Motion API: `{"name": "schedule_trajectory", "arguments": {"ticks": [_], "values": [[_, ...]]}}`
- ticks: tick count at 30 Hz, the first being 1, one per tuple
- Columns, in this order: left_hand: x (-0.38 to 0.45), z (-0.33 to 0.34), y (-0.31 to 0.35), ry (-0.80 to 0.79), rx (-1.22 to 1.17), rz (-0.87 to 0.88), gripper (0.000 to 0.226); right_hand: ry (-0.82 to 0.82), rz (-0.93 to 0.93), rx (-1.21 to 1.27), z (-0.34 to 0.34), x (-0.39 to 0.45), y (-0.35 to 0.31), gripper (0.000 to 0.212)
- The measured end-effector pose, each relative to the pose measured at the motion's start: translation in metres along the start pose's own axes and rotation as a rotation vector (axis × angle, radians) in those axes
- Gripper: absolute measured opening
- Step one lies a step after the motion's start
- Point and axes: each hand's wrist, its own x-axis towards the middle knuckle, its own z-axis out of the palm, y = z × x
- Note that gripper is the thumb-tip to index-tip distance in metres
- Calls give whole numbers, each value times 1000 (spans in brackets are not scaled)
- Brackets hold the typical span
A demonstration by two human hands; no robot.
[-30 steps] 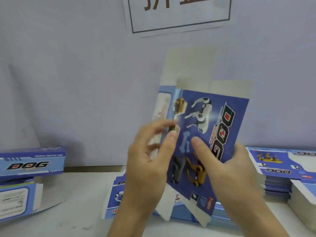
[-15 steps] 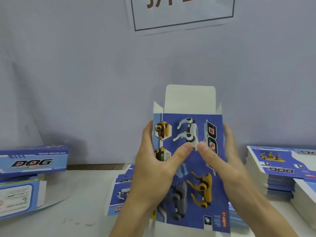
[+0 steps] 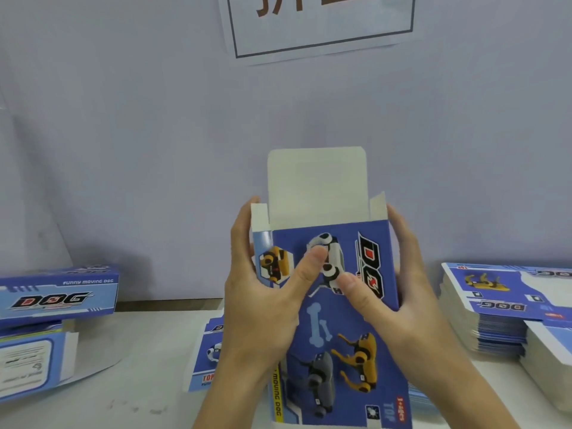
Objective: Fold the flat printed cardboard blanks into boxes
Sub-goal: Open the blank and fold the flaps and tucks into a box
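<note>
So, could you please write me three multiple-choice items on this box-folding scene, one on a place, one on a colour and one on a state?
1. Where does the stack of flat blanks lie?
A. on the table at the right
B. on the floor
C. pinned to the wall

2. What colour is the inside of the top flap of the held box?
A. red
B. white
C. black

3. How does the top flap stand?
A. tucked shut
C. torn off
B. open, standing upright

Answers:
1. A: the stack sits on the table to the right of the right hand.
2. B: the flap shows plain white above the blue printed face.
3. B: it rises above the box mouth while the left hand and right hand grip the box sides, thumbs on the front.
</note>
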Motion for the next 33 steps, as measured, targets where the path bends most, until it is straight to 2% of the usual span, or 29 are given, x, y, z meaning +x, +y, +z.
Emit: {"name": "schedule_trajectory", "arguments": {"ticks": [2,4,7,9,10,12,13,16,17,18,20,21,24,26,27,29,30,31,32,33], "values": [[0,2,-1,-23,19,25,58,-8,13,-15,-3,2,0,90],[-2,3,-3,-15,33,10,50,-28,17,-24,-1,4,-3,82],[-3,3,-4,-3,91,-30,42,-15,43,-13,0,2,-3,58],[-4,5,-2,-5,53,-77,39,-20,88,63,0,0,-6,33],[-4,6,-1,0,10,-92,37,2,122,87,0,0,-9,34],[-6,8,2,25,-11,-88,47,81,118,23,1,2,-15,46],[-6,10,5,27,-9,-84,46,148,103,-23,1,4,-16,43],[-5,11,11,57,-41,-93,13,205,113,-48,2,6,-17,18],[-5,10,12,64,-40,-103,11,192,145,-31,2,6,-16,7],[-5,9,10,64,-43,-108,21,198,195,-2,2,5,-16,8],[-4,7,8,34,-52,-130,44,158,242,35,3,3,-21,33],[-4,7,10,24,-35,-128,50,123,241,40,1,2,-20,38],[-3,6,9,30,-1,-75,35,-68,211,46,2,-1,-30,40],[-5,3,11,32,-131,-71,15,-102,176,22,0,-1,-32,51],[-6,2,11,40,-205,-66,26,-108,140,-19,0,0,-36,57],[-7,0,11,51,-288,-103,54,-93,102,63,-1,4,-35,44],[-8,-1,11,51,-288,-130,58,-103,140,104,-2,4,-35,43],[-9,-2,11,25,-262,-144,55,-172,172,124,-3,0,-33,37],[-9,-4,10,-17,-218,-148,46,-147,203,196,-5,-2,-30,25],[-8,-5,9,-61,-172,-146,34,-114,221,198,-4,1,-25,22]]}}
